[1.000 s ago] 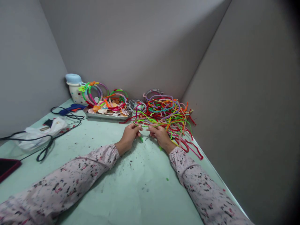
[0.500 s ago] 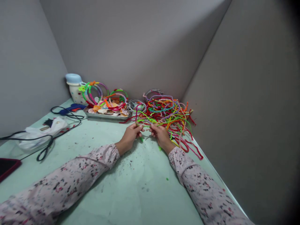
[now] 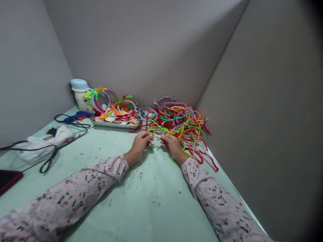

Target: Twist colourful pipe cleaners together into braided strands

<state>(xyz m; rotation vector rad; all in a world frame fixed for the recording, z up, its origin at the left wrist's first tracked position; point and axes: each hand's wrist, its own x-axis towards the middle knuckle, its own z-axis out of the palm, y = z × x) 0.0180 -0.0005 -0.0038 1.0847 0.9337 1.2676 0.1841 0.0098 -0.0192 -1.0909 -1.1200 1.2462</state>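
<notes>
My left hand (image 3: 140,144) and my right hand (image 3: 174,146) are close together over the pale green table, a small gap between their fingertips. Both are closed, thumb against fingers, on a thin green pipe cleaner (image 3: 156,136) that spans the gap. A green end pokes out below my left fingers. Just beyond and to the right of my right hand lies a tangled pile of colourful pipe cleaners (image 3: 176,117). Some strands from the pile pass right behind my fingertips, so which ones are held is partly hidden.
A metal tray (image 3: 116,125) of shells and wrapped hoops stands at the back, beside a cup with a blue lid (image 3: 82,95). Further left are a blue tool (image 3: 75,117), black cables, a white plastic bag (image 3: 37,148) and a dark red-edged device (image 3: 8,179). Walls border the table.
My left hand has shifted very slightly left, so the gap between my fingertips is a little wider. My right hand has barely moved.
</notes>
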